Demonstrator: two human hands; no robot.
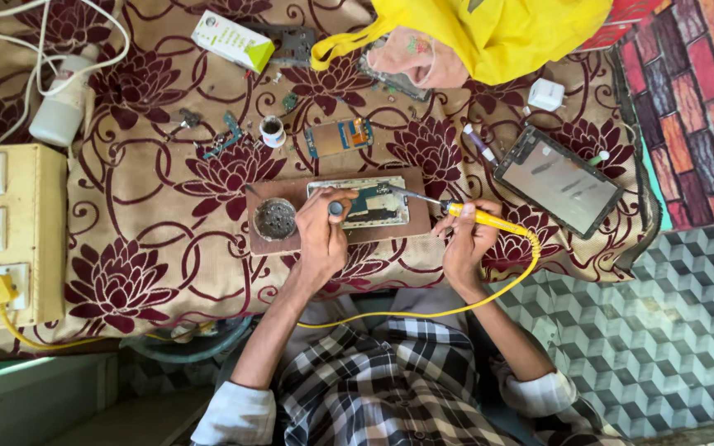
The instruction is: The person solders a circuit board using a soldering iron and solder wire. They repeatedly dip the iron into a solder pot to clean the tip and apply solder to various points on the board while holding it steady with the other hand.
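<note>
— What covers the table [167,248]?
— A beige cloth with maroon flowers; patterned tiles lie to the right.
— And the hands?
— Right hand [466,239] fingers grip a yellow soldering iron [456,211]; left hand [322,235] fingers pinch a small tool on the opened phone [369,202] atop the wooden board [274,241].

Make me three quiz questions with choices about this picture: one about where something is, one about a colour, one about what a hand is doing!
1. Where is the small round tin?
A. on the wooden board
B. on the switch box
C. on the tablet

2. What colour is the soldering iron handle?
A. red
B. yellow
C. black

3. What is the right hand doing?
A. resting flat
B. holding the soldering iron
C. pressing a switch

Answers: 1 A, the tin sits at the board's left end. 2 B, handle and cord are yellow. 3 B, its fingers wrap the handle.
</note>
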